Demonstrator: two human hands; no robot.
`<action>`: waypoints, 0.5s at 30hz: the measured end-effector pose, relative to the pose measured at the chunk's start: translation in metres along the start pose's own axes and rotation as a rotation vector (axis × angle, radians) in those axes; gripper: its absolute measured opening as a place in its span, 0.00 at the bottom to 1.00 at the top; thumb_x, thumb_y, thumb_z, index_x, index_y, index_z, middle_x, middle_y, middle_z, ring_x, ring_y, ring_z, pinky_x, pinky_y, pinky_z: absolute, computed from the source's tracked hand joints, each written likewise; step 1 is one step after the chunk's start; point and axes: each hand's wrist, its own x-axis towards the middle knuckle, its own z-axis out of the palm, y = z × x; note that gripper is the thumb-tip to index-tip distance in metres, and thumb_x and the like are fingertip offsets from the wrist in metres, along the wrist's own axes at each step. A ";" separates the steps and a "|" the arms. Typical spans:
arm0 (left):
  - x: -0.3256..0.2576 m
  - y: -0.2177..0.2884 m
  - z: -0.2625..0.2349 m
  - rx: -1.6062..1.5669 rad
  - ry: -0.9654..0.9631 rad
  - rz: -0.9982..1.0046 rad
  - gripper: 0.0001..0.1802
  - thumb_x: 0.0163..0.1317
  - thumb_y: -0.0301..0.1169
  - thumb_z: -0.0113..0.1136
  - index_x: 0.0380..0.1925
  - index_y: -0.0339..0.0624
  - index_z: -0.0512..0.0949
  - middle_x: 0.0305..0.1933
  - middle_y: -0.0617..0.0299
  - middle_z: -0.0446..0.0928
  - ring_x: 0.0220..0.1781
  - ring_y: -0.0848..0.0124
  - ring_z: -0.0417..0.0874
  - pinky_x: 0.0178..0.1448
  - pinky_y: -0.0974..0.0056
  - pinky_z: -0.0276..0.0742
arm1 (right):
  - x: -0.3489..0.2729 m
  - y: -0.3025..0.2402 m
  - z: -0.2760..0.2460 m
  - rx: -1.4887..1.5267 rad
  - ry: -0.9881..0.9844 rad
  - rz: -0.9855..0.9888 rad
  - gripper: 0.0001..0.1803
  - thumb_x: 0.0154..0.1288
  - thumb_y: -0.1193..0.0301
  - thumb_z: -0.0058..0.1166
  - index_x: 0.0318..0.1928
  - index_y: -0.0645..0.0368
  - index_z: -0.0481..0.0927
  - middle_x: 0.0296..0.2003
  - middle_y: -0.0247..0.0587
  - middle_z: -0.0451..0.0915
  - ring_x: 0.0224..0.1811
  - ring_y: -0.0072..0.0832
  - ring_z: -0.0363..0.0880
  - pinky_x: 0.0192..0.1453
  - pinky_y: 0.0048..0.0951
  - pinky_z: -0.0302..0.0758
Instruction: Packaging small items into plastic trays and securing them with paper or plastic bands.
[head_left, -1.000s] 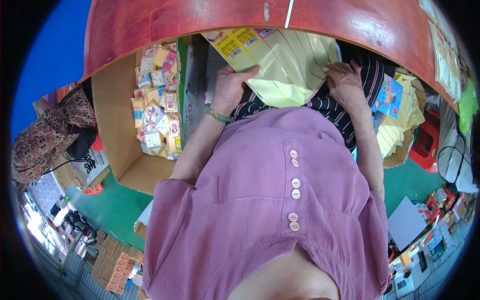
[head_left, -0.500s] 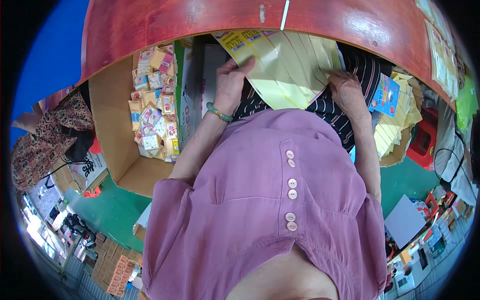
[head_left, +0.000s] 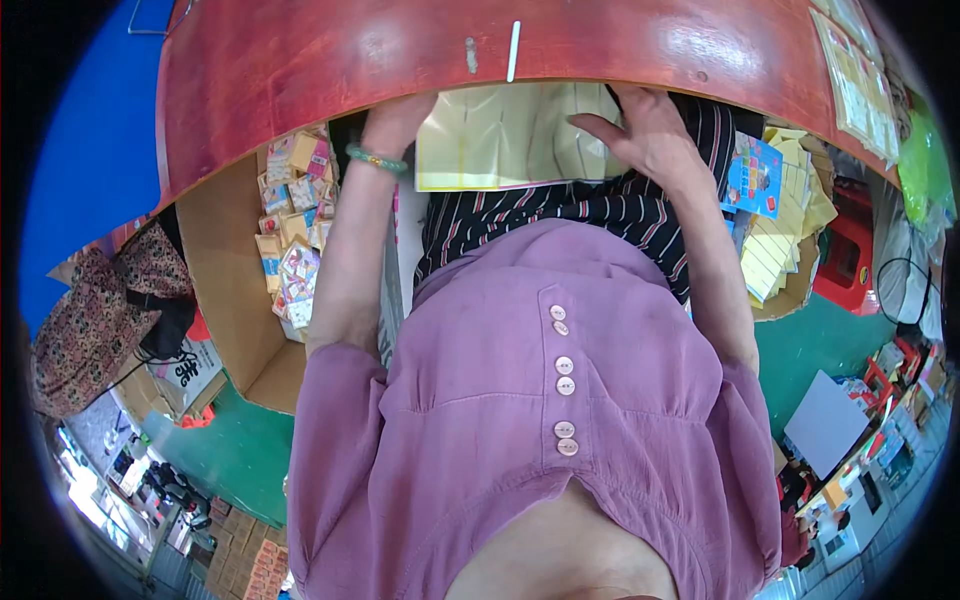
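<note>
A large pale yellow sheet (head_left: 515,145) with thin printed lines lies over my lap, on striped black trousers (head_left: 560,205). Its far part is hidden beneath the red table's edge. At the sheet's left side is my left hand (head_left: 402,116), its fingers out of sight under the table; a green bangle (head_left: 376,158) rings that wrist. My right hand (head_left: 648,138) is at the sheet's right side, thumb stretched out over the paper and apart from the other fingers, whose tips go under the table edge. Whether it touches the sheet is unclear.
The red tabletop (head_left: 600,40) overhangs my hands. On the left, a cardboard box (head_left: 222,280) holds many small packets (head_left: 296,235). To the right stands a box of yellow sheets (head_left: 775,245) beside a blue printed card (head_left: 753,175). A red stool (head_left: 848,250) is farther right.
The yellow sheet has turned straighter and slid farther under the table. Both hands have moved forward; the left also went left, and the right thumb has spread from its fingers.
</note>
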 end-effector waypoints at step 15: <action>0.044 -0.028 0.009 -1.602 0.212 -0.208 0.19 0.64 0.35 0.54 0.52 0.35 0.72 0.53 0.57 0.74 0.53 0.65 0.73 0.59 0.62 0.70 | -0.028 -0.012 0.069 0.535 -0.594 0.393 0.49 0.44 0.46 0.67 0.57 0.69 0.64 0.54 0.64 0.70 0.58 0.47 0.70 0.61 0.35 0.68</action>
